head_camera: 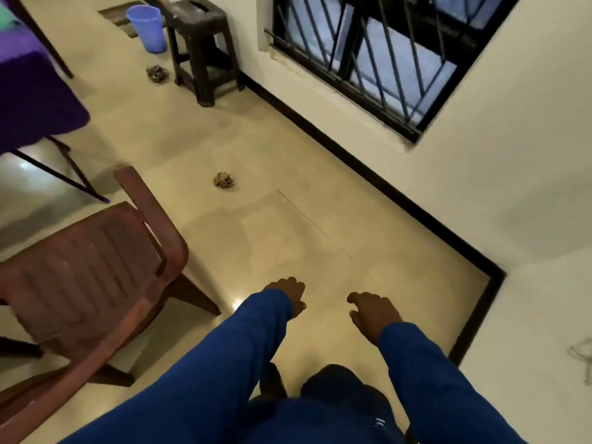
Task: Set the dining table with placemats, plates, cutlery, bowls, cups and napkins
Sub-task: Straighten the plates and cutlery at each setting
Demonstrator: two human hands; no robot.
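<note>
My left hand (288, 294) and my right hand (371, 312) hang in front of me over the tiled floor, both in blue sleeves, fingers loosely curled and holding nothing. The dining table (35, 97), draped in a purple cloth, shows only as a corner at the far left. No plates, cutlery, bowls or napkins are in view. A blue plastic cup-shaped bin (145, 28) stands on the floor at the top, far from both hands.
A brown plastic chair (89, 267) stands at my left. A dark plastic stool (201, 43) sits by the wall under a barred window (384, 52). Two crumpled scraps (224, 180) lie on the floor. The wall corner (493, 277) is at my right.
</note>
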